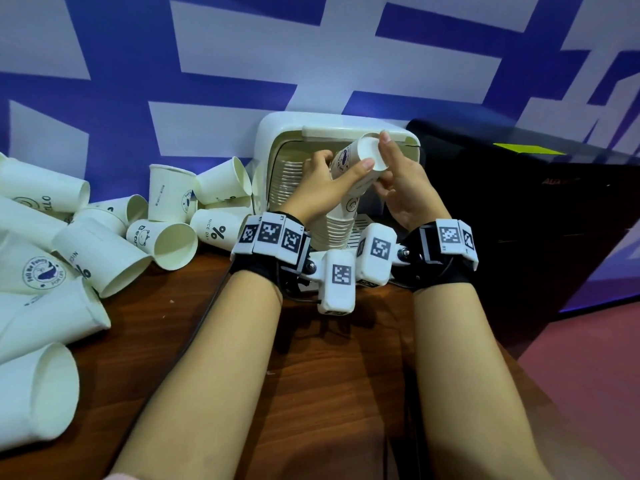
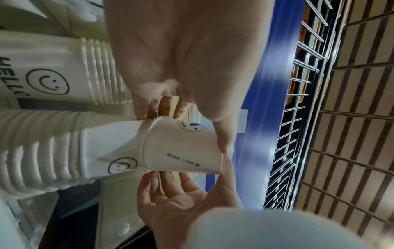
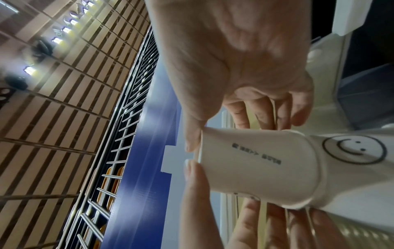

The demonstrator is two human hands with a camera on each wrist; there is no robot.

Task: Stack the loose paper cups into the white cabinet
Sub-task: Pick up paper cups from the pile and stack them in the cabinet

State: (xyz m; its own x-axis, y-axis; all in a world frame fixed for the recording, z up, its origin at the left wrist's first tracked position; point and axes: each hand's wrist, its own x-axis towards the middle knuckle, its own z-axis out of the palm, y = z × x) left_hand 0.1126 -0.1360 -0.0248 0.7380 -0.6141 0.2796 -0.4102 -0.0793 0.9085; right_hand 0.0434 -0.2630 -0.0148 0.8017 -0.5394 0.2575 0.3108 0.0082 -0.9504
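Right now both hands seat an upturned paper cup onto the stack standing at the white cabinet mouth: left hand grips its wall, right hand pinches its base. Next, I judge, it needs pressing down square, then another from the loose cups at nine o'clock on the counter.

Two hands, one white cabinet, two nested cup stacks, roughly a dozen loose cups.
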